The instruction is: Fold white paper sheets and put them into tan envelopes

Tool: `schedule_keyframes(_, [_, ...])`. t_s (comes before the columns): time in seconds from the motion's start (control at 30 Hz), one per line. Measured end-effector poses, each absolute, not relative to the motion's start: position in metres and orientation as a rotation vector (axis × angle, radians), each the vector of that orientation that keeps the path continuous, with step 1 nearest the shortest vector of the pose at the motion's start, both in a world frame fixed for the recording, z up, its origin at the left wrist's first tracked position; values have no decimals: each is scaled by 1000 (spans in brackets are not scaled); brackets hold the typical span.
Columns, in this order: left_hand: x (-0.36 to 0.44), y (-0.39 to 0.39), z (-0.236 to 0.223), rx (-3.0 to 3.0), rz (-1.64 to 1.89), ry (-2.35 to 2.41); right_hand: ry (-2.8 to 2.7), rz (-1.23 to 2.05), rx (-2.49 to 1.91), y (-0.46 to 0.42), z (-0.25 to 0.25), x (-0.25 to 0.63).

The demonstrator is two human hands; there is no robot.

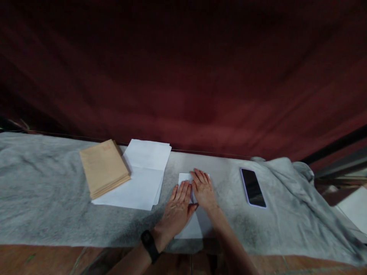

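Observation:
A folded white sheet of paper (190, 230) lies lengthwise before me on the grey cloth. Flat on its left side rests my left hand (179, 204), fingers stretched forward, a black band on the wrist. My right hand (202, 190) presses on the paper's upper right part, with fingers extended and its fingertips near those of the left. Both hands hide much of the sheet's middle. To the left, a stack of white sheets (143, 183) with a crease across the top one lies partly under a pile of brown envelopes (103, 166).
A phone with a purple edge (254, 188) lies face up at the right. The grey cloth (43, 202) covers the long surface and bunches at its right end. A dark red curtain (183, 95) hangs behind; tiled floor (51, 259) shows in front.

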State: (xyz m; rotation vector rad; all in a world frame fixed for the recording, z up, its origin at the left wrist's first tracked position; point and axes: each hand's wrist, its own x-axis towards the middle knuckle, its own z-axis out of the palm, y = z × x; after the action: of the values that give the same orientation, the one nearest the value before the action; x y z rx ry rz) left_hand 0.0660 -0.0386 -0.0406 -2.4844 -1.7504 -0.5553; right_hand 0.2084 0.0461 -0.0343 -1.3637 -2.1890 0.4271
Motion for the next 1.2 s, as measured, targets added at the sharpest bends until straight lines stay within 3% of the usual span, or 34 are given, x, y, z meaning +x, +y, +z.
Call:
schedule_keyframes(0.5, [69, -35, -38, -2513, -542, -1802, -1566, 397, -1538, 99, -37, 194])
schedule_keyframes(0.67, [70, -34, -43, -2519, -556, -1805, -1883, 463, -1406, 86, -41, 193])
schedule_keyframes(0.83, [73, -37, -39, -2503, -522, -1822, -2162, 227, -1522, 69, -42, 187])
schedule_keyframes(1.03, [70, -41, -36, -2497, -531, -1810, -1942, -14, -1841, 83, -42, 183])
schedule_keyframes(1.2, [67, -46, -39, -2489, -524, -1789, -1872, 70, -1806, 75, -42, 182])
